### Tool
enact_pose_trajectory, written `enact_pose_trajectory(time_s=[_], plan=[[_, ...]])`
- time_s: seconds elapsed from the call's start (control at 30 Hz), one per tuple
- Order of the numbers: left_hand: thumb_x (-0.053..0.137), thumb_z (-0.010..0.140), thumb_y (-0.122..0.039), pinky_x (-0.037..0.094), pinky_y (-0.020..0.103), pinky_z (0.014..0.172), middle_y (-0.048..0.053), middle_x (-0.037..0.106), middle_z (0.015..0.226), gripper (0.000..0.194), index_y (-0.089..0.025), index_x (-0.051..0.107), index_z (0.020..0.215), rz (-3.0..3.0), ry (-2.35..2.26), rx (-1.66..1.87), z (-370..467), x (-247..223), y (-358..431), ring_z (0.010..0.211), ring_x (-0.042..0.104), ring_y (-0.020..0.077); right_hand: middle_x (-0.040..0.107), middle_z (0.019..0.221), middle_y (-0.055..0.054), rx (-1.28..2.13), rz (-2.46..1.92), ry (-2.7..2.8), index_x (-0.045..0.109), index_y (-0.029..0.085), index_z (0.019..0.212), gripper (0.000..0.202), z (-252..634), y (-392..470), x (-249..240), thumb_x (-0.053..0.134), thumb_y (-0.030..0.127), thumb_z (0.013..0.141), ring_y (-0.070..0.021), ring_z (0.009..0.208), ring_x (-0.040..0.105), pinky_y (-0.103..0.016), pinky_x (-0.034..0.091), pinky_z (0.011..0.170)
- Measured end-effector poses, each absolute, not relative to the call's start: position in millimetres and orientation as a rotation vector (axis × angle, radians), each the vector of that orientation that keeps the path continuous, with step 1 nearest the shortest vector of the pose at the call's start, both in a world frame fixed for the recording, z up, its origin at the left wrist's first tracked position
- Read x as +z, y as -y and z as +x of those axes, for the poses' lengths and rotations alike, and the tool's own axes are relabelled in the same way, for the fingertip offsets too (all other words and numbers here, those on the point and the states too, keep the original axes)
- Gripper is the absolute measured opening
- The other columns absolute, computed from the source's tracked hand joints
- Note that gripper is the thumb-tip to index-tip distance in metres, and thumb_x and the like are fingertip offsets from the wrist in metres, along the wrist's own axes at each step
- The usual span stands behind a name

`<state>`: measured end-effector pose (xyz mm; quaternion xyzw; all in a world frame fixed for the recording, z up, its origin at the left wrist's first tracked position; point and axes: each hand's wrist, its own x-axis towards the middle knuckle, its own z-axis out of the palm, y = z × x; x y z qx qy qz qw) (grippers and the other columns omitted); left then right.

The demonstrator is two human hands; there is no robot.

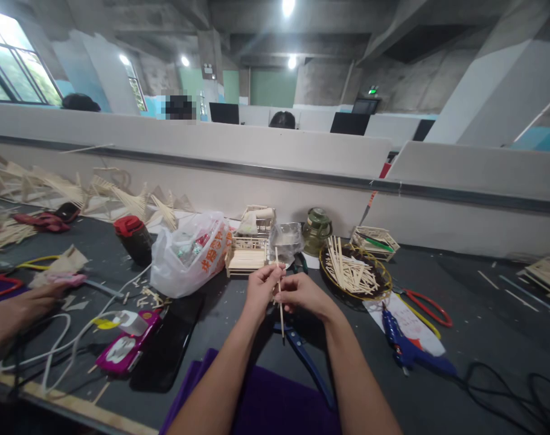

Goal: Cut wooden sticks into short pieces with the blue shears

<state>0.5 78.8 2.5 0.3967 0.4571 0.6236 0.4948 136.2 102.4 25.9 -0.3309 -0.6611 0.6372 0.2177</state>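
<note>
Between my two hands, above the table, a thin wooden stick (281, 311) stands nearly upright. My left hand (262, 290) pinches it near its upper part. The fingers of my right hand (305, 294) close on the same stick just below. Beneath them lies a blue-handled cutter (308, 356), partly hidden by my hands. Just beyond my hands sits a small bench-like model made of sticks (247, 256). To the right, a round basket (386, 294) holds many loose sticks (354, 269).
On the right are a blue glue gun (406, 347) with its cord and red-handled pliers (428, 308). A white plastic bag (179, 260), dark phone (166, 347) and pink box (125, 350) lie left. Another person's hand (25, 314) works at far left. A partition (256, 145) runs behind.
</note>
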Motion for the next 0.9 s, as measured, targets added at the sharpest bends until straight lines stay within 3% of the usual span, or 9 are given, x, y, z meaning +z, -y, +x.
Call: enact_pose_trajectory(time_s=[0.13,0.23,0.37,0.5,0.57,0.7,0.8,0.9], plan=[[0.074,0.067,-0.043,0.041,0.018,0.051,0.001,0.064,0.067,0.041,-0.014,0.07,0.096,0.738,-0.995,1.527,-7,10,-77,0.053,0.054,0.0073,0.063,0.066,0.0,1.577,-1.014,2.004,0.068,0.015,0.085,0.03,137,-99,29,0.065,0.042,0.072,-0.013,0.055,0.057,-0.024,0.045,0.053],[0.077,0.063,-0.041,0.043,0.018,0.053,-0.001,0.062,0.064,0.039,-0.013,0.07,0.09,0.688,-0.975,1.512,-10,16,-76,0.052,0.055,0.0067,0.068,0.093,-0.006,1.135,-1.209,2.285,0.067,0.018,0.107,0.045,161,-86,29,0.067,0.043,0.07,-0.022,0.085,0.062,-0.031,0.048,0.077],[0.076,0.062,-0.04,0.036,0.016,0.041,-0.001,0.059,0.07,0.04,-0.013,0.068,0.09,0.702,-0.923,1.447,-9,19,-75,0.046,0.049,0.0043,0.051,0.132,-0.018,0.787,-1.611,2.489,0.052,0.017,0.132,0.084,192,-51,16,0.076,0.045,0.056,-0.0337,0.121,0.047,-0.042,0.036,0.1],[0.074,0.065,-0.04,0.02,0.014,0.034,-0.003,0.055,0.069,0.048,-0.016,0.066,0.105,0.775,-0.884,1.406,-8,20,-73,0.04,0.033,-0.0001,0.033,0.147,-0.021,0.671,-1.753,2.563,0.036,0.017,0.143,0.106,200,-20,0,0.078,0.05,0.051,-0.036,0.138,0.024,-0.049,0.015,0.112],[0.072,0.067,-0.043,0.016,0.014,0.035,-0.004,0.054,0.068,0.049,-0.016,0.066,0.107,0.849,-0.892,1.405,-8,20,-72,0.039,0.029,-0.0007,0.035,0.146,-0.02,0.64,-1.726,2.535,0.036,0.016,0.143,0.101,200,-16,-4,0.074,0.053,0.057,-0.0342,0.137,0.026,-0.048,0.013,0.113],[0.069,0.069,-0.051,0.014,0.016,0.036,-0.005,0.048,0.061,0.051,-0.014,0.068,0.103,0.964,-0.977,1.428,-8,19,-71,0.038,0.026,-0.0003,0.043,0.141,-0.015,0.428,-1.685,2.305,0.043,0.016,0.138,0.059,202,-36,-2,0.047,0.044,0.086,-0.0261,0.131,0.039,-0.04,0.027,0.109],[0.07,0.065,-0.053,0.017,0.016,0.037,-0.005,0.047,0.058,0.05,-0.013,0.07,0.097,0.997,-1.027,1.415,-7,14,-72,0.038,0.029,0.0005,0.037,0.144,-0.018,0.036,-1.753,2.157,0.043,0.012,0.135,0.053,205,-63,1,0.048,0.029,0.085,-0.0283,0.137,0.027,-0.043,0.024,0.11],[0.069,0.066,-0.051,0.022,0.017,0.038,-0.005,0.049,0.057,0.047,-0.012,0.071,0.092,1.045,-1.054,1.387,-5,6,-75,0.038,0.033,0.0018,0.047,0.135,-0.022,0.005,-1.943,2.15,0.042,0.008,0.134,0.055,207,-80,3,0.052,0.025,0.083,-0.0314,0.131,0.037,-0.049,0.023,0.107]])
